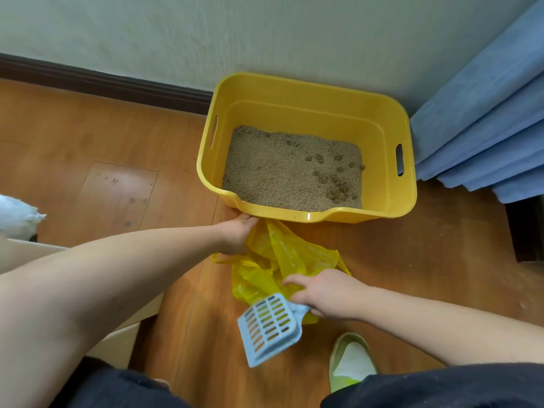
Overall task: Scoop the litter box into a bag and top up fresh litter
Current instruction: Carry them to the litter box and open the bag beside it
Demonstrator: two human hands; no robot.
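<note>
No writing or brand can be read on anything here; the yellow litter box (307,148) sits on the wooden floor (88,160) against the far wall (206,33), its long axis running left to right, a handle slot in each end wall and a dip in the near rim facing the person; grey-tan litter (282,172) covers its bottom, with darker clumps (335,178) gathered toward the right side. Just in front of the box lies a crumpled yellow plastic bag (282,260), touching or nearly touching the near rim; the left hand (235,235) grips the bag's far left edge, fingers curled into the plastic right beside the box; the right hand (323,293) holds the handle of a pale blue slotted scoop (269,325) while its fingertips rest on the bag's near side. The scoop's long axis runs from the hand down toward the near left, its slotted face turned up. Blue curtain (482,119) hangs at the right; a green and white shoe (350,360) stands near the scoop; a white bag (17,216) shows at the left edge.
</note>
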